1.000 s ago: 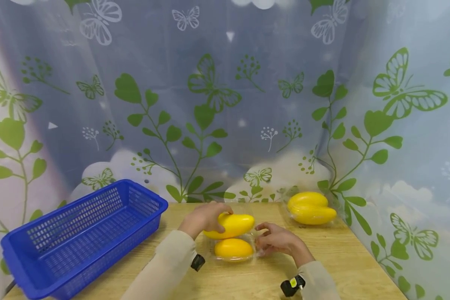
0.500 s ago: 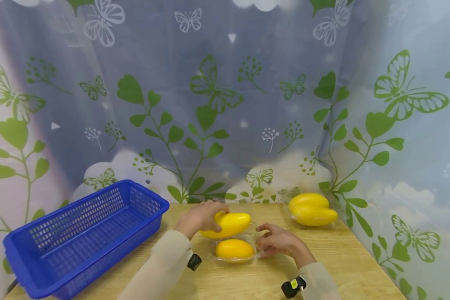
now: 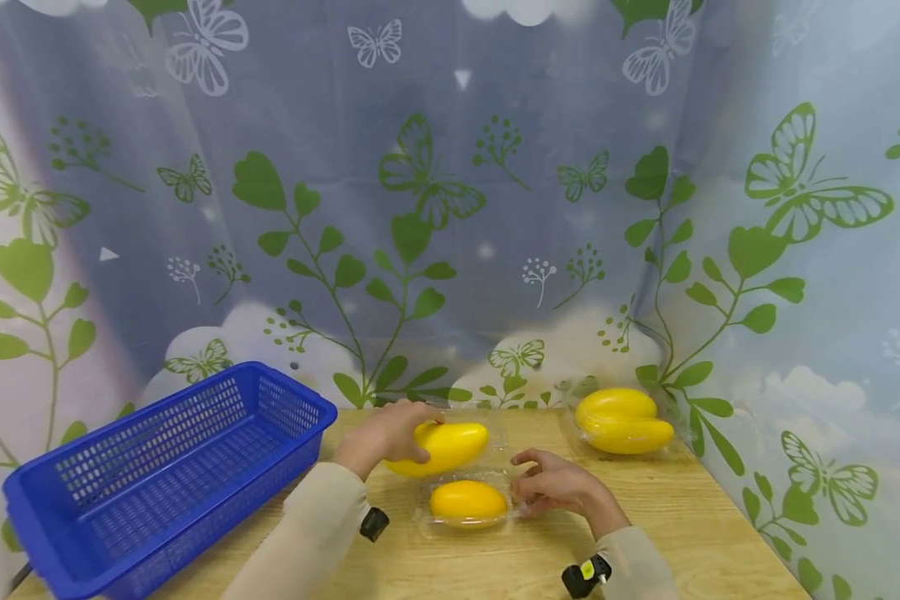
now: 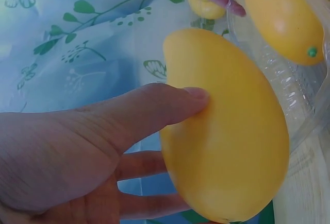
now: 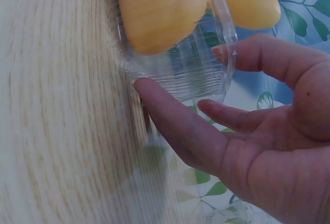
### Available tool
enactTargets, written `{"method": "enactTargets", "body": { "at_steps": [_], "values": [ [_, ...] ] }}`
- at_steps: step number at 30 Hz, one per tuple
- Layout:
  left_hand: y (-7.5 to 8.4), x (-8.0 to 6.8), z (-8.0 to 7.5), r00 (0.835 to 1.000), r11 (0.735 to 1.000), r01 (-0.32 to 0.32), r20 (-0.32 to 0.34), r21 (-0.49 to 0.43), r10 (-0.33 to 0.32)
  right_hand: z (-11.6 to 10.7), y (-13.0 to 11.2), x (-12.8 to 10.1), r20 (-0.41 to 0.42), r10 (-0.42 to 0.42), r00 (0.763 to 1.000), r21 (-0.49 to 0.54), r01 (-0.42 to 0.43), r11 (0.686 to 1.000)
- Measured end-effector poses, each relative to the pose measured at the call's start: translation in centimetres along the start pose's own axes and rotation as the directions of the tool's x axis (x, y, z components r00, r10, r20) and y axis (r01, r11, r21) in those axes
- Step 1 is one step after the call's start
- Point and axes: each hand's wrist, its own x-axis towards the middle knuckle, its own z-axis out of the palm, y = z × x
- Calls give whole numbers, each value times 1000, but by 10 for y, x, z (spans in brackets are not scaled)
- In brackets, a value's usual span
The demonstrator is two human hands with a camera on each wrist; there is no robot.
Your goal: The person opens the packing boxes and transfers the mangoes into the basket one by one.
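My left hand (image 3: 392, 435) grips a yellow mango (image 3: 450, 447), its thumb (image 4: 170, 103) across the near face and its other fingers behind. This mango is raised beside a clear plastic box (image 3: 423, 521). A second, orange-yellow mango (image 3: 468, 502) lies in the box; in the left wrist view a green dot marks its tip. My right hand (image 3: 558, 483) holds the right end of the box, fingertips curved at its clear wall (image 5: 178, 82). Behind the lifted mango, a clear plastic flap (image 3: 497, 427) shows faintly.
A blue perforated basket (image 3: 168, 479) stands at the table's left. Two more yellow mangoes (image 3: 622, 421) in clear plastic lie at the back right. The wooden table (image 3: 510, 567) meets a patterned curtain (image 3: 450, 250) behind.
My left hand has carried its mango to the left, widening the gap from the mango in the box. The right hand has stayed at the box's end.
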Motion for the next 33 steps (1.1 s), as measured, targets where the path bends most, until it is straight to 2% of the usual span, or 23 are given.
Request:
{"method": "enactTargets", "body": {
  "at_steps": [10,22,33],
  "values": [
    [-7,-6,-12,1000,1000,0,-15,-9,0,-2,0,2,-9,20,1000,-1,-20,1000],
    [-18,-17,-26,999,999,31,-12,-22,-31,-1,-1,2,-23,37,999,-2,-37,999],
    [-32,-22,-35,1000,997,13,9,-77,-12,-2,0,2,-14,29,999,-7,-29,1000]
  ]
}}
